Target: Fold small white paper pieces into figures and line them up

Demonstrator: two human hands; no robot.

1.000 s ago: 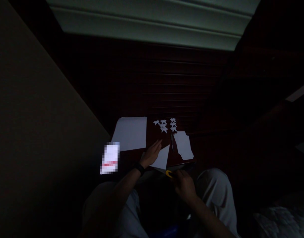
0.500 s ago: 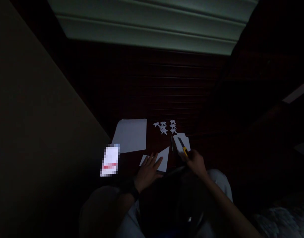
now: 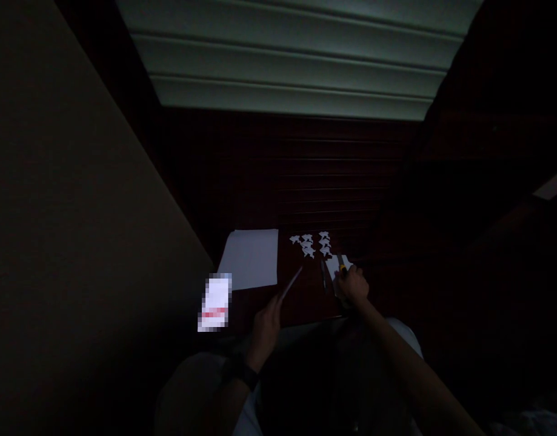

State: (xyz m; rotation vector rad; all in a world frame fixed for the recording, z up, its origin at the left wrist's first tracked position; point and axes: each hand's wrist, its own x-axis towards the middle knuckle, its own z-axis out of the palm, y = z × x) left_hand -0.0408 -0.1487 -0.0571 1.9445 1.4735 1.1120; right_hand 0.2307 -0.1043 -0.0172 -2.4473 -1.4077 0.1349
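Observation:
My left hand (image 3: pixel 266 321) is closed on a piece of white paper (image 3: pixel 291 283), lifted and seen nearly edge-on. A yellow utility knife (image 3: pixel 342 267) is in my right hand (image 3: pixel 354 286), low over a cut white sheet (image 3: pixel 333 266) at the right of the dark table. Just left of that sheet lies a slim dark tool, perhaps a pen (image 3: pixel 323 275). Several small jagged paper cutouts (image 3: pixel 308 248) are grouped beyond my hands. A large white sheet (image 3: pixel 253 257) rests at the left.
A blurred-out bright rectangle (image 3: pixel 214 303) with a red band is at the table's left. A wall (image 3: pixel 100 200) rises on the left, and pale horizontal slats (image 3: pixel 296 66) stand behind. My knees are close under the table's front edge. The light is dim.
My left hand, flat on the paper before, has picked it up and tilted it on edge. My right hand has moved the knife down closer to the cut sheet. The view has shifted slightly.

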